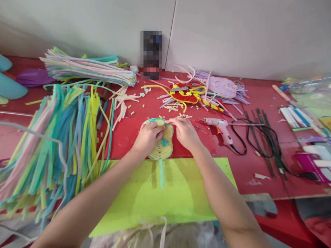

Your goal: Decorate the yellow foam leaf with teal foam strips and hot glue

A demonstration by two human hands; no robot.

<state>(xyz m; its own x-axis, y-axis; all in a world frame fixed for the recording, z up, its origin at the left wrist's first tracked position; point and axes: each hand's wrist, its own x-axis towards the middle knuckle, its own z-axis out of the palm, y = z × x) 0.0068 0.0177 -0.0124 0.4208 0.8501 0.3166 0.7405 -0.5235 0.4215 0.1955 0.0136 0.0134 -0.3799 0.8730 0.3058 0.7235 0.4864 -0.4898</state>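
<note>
A fan made of pale yellow pipe cleaners (168, 137) lies in front of me, with a teal edge and small teal decorations on its face. Its teal handle (161, 174) points toward me over the yellow-green sheet. My left hand (148, 137) rests on the fan's left side, its fingers curled against the surface. At the upper right edge, my right hand (186, 132) has its thumb and index finger pinched together beside a small teal piece; what lies between them is too small to make out.
Bundled pipe cleaners (62, 137) cover the left side, with another bundle (90, 69) behind. Scissors (181, 89) lie among red, yellow and purple pieces at the back. A pink glue gun (221, 129) with a black cord is on the right. A phone (151, 55) leans against the wall.
</note>
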